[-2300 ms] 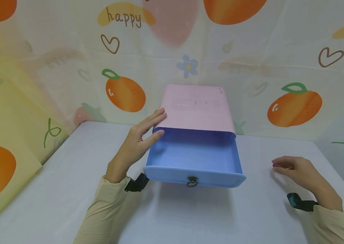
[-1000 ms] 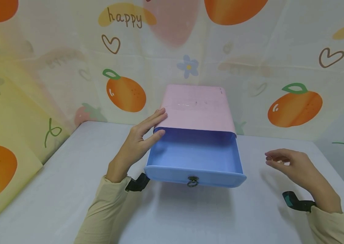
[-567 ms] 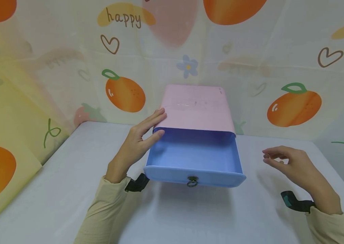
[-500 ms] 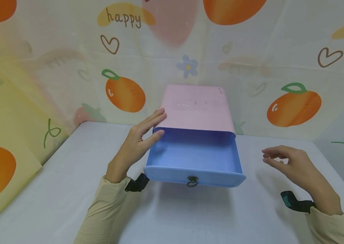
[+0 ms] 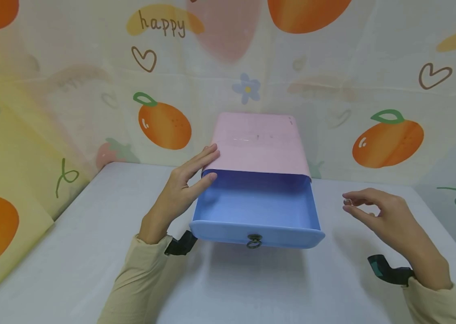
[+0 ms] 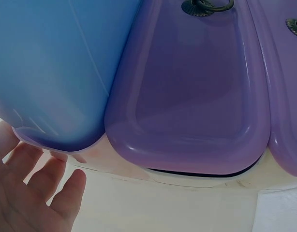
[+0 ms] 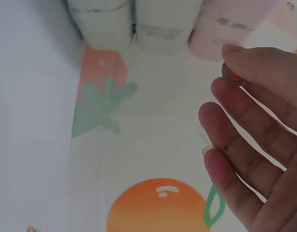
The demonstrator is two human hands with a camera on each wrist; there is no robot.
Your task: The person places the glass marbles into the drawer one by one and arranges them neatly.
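A pink cabinet (image 5: 258, 144) stands at the back of the table with its blue drawer (image 5: 256, 207) pulled out; nothing shows inside it. A metal ring handle (image 5: 254, 241) hangs on the drawer front. My left hand (image 5: 199, 168) lies with straight fingers against the cabinet's left side, the thumb at the drawer's corner. My right hand (image 5: 347, 200) hovers right of the drawer and pinches a small brown round thing (image 7: 231, 76) between thumb and forefinger. The left wrist view shows the left hand (image 6: 37, 193) below the blue drawer (image 6: 51, 67) and a shut purple drawer (image 6: 187, 96).
The grey-white table (image 5: 70, 252) runs to a fruit-printed curtain (image 5: 163, 121) at the back and left. A second ring handle (image 6: 296, 24) shows at the right edge of the left wrist view. Black wrist straps (image 5: 386, 273) sit on both sleeves.
My right hand has lifted off the table and drifted left toward the drawer, still pinching the small round thing. The left hand and drawer have not moved.
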